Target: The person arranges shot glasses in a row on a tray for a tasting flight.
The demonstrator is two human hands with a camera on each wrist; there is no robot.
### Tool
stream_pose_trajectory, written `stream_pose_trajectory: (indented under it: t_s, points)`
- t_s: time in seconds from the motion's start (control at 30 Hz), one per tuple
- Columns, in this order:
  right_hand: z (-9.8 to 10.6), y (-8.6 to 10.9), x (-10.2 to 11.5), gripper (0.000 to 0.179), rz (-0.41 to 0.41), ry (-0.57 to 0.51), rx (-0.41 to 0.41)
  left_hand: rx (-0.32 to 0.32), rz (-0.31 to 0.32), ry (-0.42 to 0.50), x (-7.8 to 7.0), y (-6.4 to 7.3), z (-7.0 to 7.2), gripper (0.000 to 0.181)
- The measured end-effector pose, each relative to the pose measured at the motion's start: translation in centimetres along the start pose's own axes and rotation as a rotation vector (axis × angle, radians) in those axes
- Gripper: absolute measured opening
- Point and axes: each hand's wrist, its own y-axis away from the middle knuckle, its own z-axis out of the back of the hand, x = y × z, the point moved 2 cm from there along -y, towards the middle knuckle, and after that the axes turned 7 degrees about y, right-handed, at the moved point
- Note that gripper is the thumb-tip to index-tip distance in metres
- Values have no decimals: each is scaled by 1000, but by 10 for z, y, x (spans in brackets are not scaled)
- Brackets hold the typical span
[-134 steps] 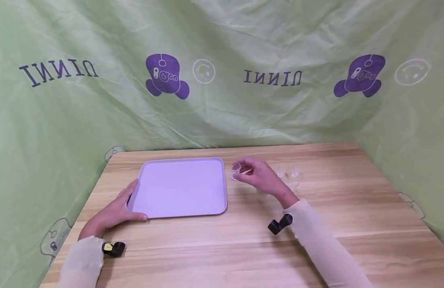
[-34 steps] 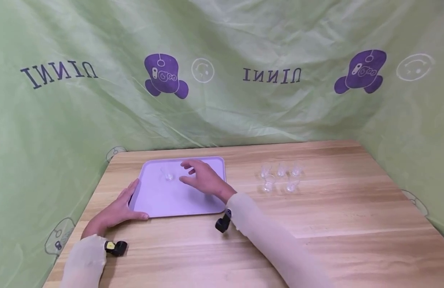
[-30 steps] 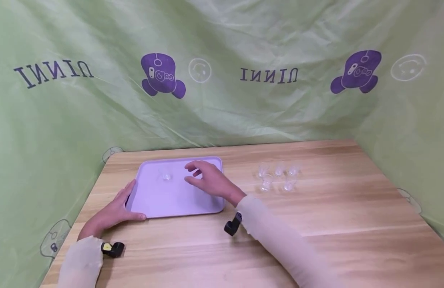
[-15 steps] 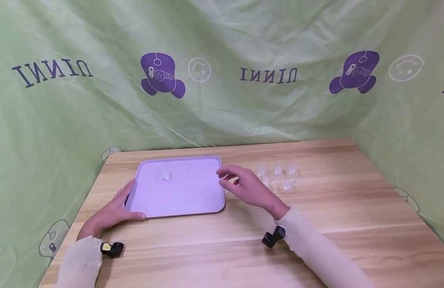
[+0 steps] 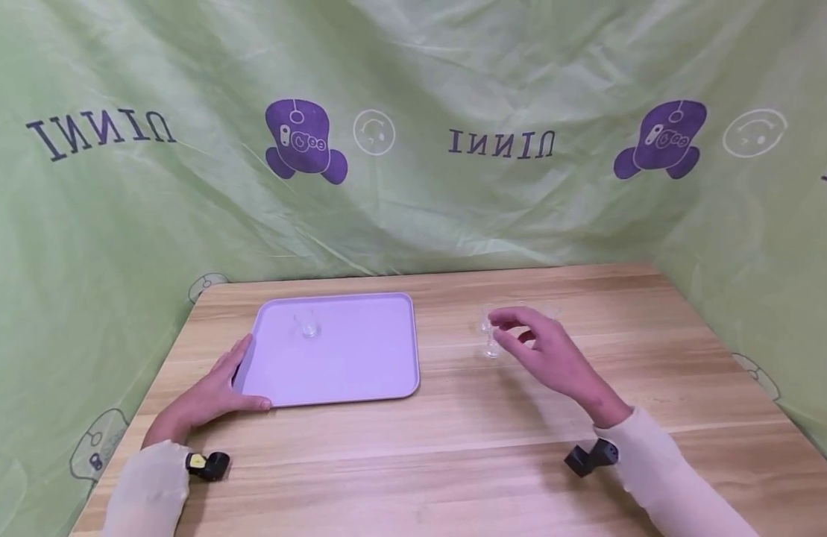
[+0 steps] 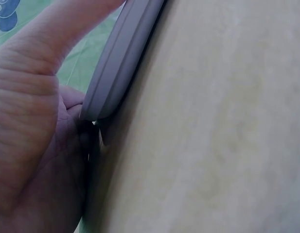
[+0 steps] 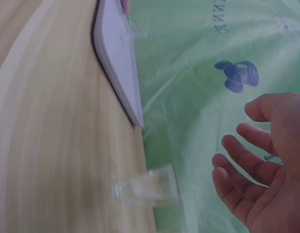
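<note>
In the head view a lilac tray [image 5: 359, 358] lies on the left of the table, with one small clear shot glass [image 5: 309, 328] standing toward its upper left. My left hand [image 5: 215, 391] rests against the tray's near left corner, thumb along the front edge and straight fingers along the side. Over the group of glasses on the right hovers my right hand [image 5: 547, 354], fingers loosely bent. A clear shot glass [image 5: 491, 349] stands just by its fingertips. In the right wrist view a gap shows between that hand [image 7: 266, 179] and the upright glass [image 7: 150, 188].
More clear shot glasses [image 5: 552, 309] stand behind and under the right hand, mostly hidden by it. The wooden table [image 5: 400, 470] runs back to a green cloth curtain [image 5: 413, 209] that also hangs at both sides.
A shot glass held in the right hand earlier now stands on the tray. The right hand has let it go and moved right to the other glasses. The left hand stays put.
</note>
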Motion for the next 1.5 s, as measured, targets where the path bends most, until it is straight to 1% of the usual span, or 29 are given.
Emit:
stream_pose_trajectory:
  t_s: [0.1, 0.27, 0.37, 0.47, 0.67, 0.77, 0.9, 1.03, 1.13, 1.3, 1.5]
  points:
    - [14, 7, -8, 27, -11, 41, -43, 1, -3, 2, -1, 0, 0, 131]
    - [34, 18, -23, 30, -76, 76, -95, 1, 10, -4, -1, 1, 1, 131]
    - [41, 23, -33, 34, -113, 88, -98, -2, 11, -11, -2, 2, 2, 131]
    - [43, 27, -41, 38, -141, 103, -76, -2, 13, -16, -2, 3, 2, 131]
    - [47, 36, -52, 45, -184, 131, -34, 7, 9, -14, -1, 4, 2, 131]
    - [47, 38, -56, 46, -195, 126, -21, 8, 13, -10, -2, 3, 2, 131]
    - [45, 38, -62, 50, -208, 103, 12, 7, 14, -9, -2, 2, 3, 131]
    - [41, 39, -68, 54, -243, 51, 59, 10, 10, -12, -2, 1, 3, 131]
    - [38, 39, -71, 54, -263, 17, 79, 12, 11, -14, -2, 0, 2, 131]
    - [35, 37, -75, 53, -269, -6, 102, 11, 6, -9, -1, 0, 2, 131]
    - [30, 36, -82, 52, -259, 0, 116, 13, 9, -14, 0, -1, 1, 131]
